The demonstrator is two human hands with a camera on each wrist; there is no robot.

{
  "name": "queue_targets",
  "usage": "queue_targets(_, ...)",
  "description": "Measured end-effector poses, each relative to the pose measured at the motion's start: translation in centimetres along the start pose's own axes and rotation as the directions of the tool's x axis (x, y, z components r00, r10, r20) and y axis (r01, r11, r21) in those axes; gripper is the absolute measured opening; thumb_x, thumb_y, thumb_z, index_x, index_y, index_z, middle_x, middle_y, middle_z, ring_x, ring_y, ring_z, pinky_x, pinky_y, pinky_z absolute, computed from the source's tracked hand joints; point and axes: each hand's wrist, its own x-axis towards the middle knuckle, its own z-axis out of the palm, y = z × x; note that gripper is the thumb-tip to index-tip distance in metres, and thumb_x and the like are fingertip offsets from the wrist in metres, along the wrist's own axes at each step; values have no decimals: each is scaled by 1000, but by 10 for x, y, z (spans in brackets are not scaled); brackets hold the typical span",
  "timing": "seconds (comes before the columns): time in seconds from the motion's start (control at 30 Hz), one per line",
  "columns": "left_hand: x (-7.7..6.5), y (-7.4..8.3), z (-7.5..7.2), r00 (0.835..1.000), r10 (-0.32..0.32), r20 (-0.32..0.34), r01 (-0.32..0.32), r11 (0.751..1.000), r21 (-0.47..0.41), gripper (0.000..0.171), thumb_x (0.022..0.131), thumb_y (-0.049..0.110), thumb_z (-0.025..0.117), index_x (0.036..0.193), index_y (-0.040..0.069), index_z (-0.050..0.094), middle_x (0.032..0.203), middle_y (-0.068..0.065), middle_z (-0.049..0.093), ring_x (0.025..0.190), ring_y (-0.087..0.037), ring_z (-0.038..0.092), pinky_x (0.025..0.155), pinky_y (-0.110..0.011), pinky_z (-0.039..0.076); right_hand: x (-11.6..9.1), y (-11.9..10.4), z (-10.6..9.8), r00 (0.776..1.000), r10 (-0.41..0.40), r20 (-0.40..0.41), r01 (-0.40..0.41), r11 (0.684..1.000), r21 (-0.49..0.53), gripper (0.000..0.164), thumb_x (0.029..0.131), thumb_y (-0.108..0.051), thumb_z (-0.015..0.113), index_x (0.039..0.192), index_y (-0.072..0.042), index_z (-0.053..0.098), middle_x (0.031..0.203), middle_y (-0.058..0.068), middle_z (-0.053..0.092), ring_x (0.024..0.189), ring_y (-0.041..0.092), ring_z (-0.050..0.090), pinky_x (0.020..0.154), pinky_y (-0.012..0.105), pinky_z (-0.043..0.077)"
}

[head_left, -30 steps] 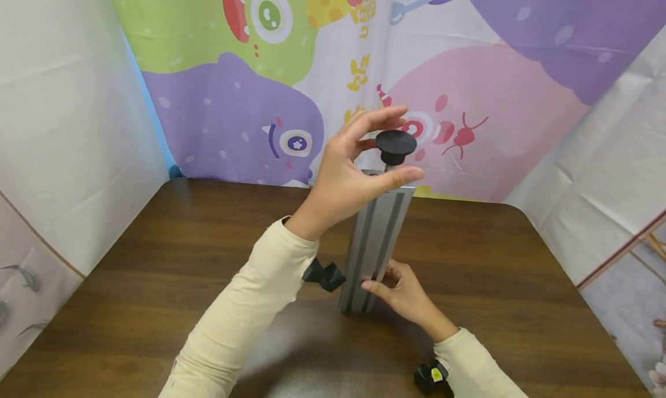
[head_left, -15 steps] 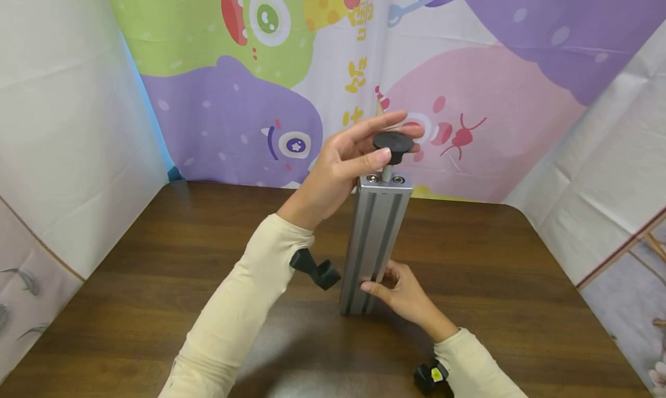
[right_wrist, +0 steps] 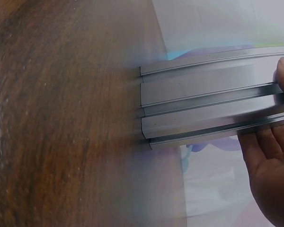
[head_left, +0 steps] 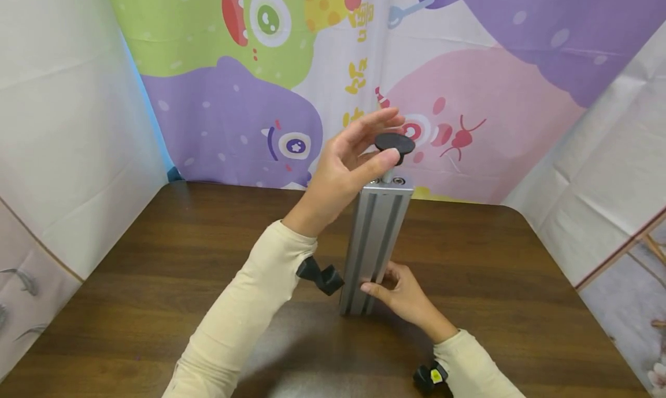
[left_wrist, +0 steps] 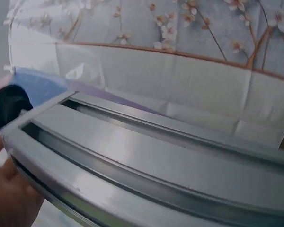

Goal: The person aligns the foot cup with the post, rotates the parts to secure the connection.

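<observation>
A silver aluminium profile (head_left: 376,242) with long grooves stands upright on the table, leaning slightly in the head view. From its top end a black leveling foot (head_left: 393,143) rises on a threaded stud, between two bolt heads. My left hand (head_left: 340,169) pinches the foot, thumb on the near rim and fingers behind; some fingertips are hidden. In the left wrist view the foot (left_wrist: 10,106) shows at the profile's end, beside part of the hand. Low down, my right hand (head_left: 403,291) grips the profile, its thumb on the near face and the fingers round the side.
Brown wooden table (head_left: 171,305) lies under the profile. A printed cartoon curtain (head_left: 234,114) hangs behind it, with pale cloth walls left and right. Black camera mounts (head_left: 319,275) sit on both wrists, the left one close to the profile.
My left thumb has come onto the foot's rim, then slid right, while the fingers behind have drawn back left. My right hand and the profile stay in place.
</observation>
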Motion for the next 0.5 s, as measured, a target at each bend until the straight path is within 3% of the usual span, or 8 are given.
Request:
queue_targets(0.07, -1, 1, 4, 995, 50, -90, -41, 994, 106, 50, 85, -3, 63, 133, -5, 48, 130, -16, 54, 120, -21, 52, 97, -38, 45, 0, 0, 0, 1000, -3, 1, 3, 1000, 4, 20, 86, -5, 69, 104, 4, 65, 96, 15, 71, 87, 9, 66, 75, 27, 54)
queue_targets(0.13, -2, 1, 7, 980, 111, -163, -69, 966, 248, 47, 82, 0, 70, 126, -5, 54, 124, -13, 58, 114, -18, 55, 94, -35, 48, -1, 0, 0, 1000, -8, 3, 8, 1000, 11, 20, 87, -5, 69, 105, 4, 65, 96, 15, 71, 86, 9, 66, 74, 27, 54)
queue_targets(0.2, -3, 0, 12, 960, 195, -199, -99, 906, 411, 46, 78, 8, 77, 119, -3, 59, 117, -11, 61, 108, -15, 58, 90, -31, 49, -1, 0, 0, 1000, -15, 5, 15, 1000, 16, 20, 87, -5, 69, 105, 4, 65, 95, 15, 71, 86, 9, 66, 73, 27, 54)
queue_targets(0.3, -3, -3, 18, 919, 341, -201, -153, 774, 614, 47, 71, 19, 85, 108, -1, 62, 105, -9, 63, 99, -13, 59, 84, -28, 50, -1, -1, -1, 1000, -20, 8, 19, 1000, 16, 19, 87, -4, 69, 105, 2, 65, 93, 13, 71, 82, 8, 65, 70, 27, 54)
queue_targets(0.37, -2, -4, 21, 889, 416, -191, -184, 707, 683, 47, 69, 22, 87, 102, -1, 63, 98, -9, 64, 93, -15, 59, 81, -29, 50, -1, -1, -1, 1000, -17, 12, 16, 1000, 10, 19, 87, -5, 69, 105, 0, 65, 92, 12, 71, 80, 8, 64, 68, 27, 53)
queue_targets(0.4, -2, -5, 21, 877, 444, -185, -200, 687, 699, 45, 69, 22, 87, 99, -1, 63, 95, -10, 64, 91, -16, 59, 80, -29, 50, -1, -1, -1, 1000, -15, 12, 15, 1000, 8, 19, 87, -5, 68, 105, 0, 65, 92, 11, 70, 80, 8, 64, 68, 27, 53)
queue_targets(0.43, -1, -5, 21, 868, 462, -181, -215, 679, 702, 43, 69, 21, 87, 97, -1, 63, 93, -10, 64, 89, -16, 59, 79, -30, 50, -1, 0, -1, 1000, -14, 13, 14, 1000, 9, 19, 87, -5, 68, 105, 0, 65, 92, 11, 70, 79, 8, 64, 68, 27, 53)
queue_targets(0.5, -1, -5, 21, 873, 458, -169, -239, 702, 670, 37, 72, 16, 85, 96, -3, 64, 91, -12, 65, 85, -16, 61, 79, -29, 51, -1, 1, -1, 1000, -11, 14, 11, 1000, 12, 19, 88, -5, 68, 106, 0, 64, 93, 11, 70, 80, 9, 64, 68, 27, 53)
